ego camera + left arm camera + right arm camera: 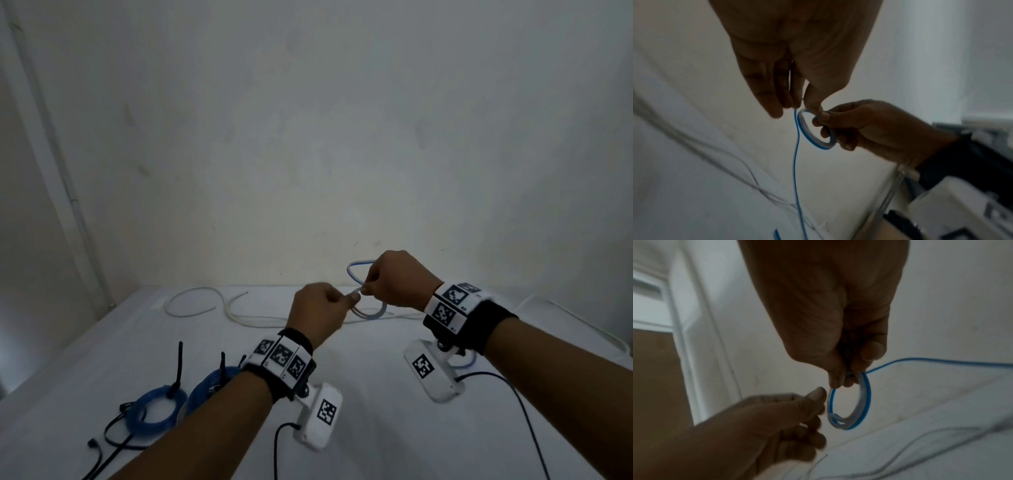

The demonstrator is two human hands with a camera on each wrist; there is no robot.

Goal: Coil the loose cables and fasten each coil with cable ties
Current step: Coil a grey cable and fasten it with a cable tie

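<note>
A thin blue-and-white cable is wound into a small coil held up between both hands above the white table. My right hand pinches the top of the coil between thumb and fingers. My left hand meets it from the left, and its thumb and fingertips pinch the cable right beside the coil. A loose strand trails away toward the table. Another loop of the same cable sticks up behind the right hand.
Two blue coils, each with a black tie standing up, lie at the front left. A loose white cable snakes along the table's far side by the wall. A black cable lies at the front left corner.
</note>
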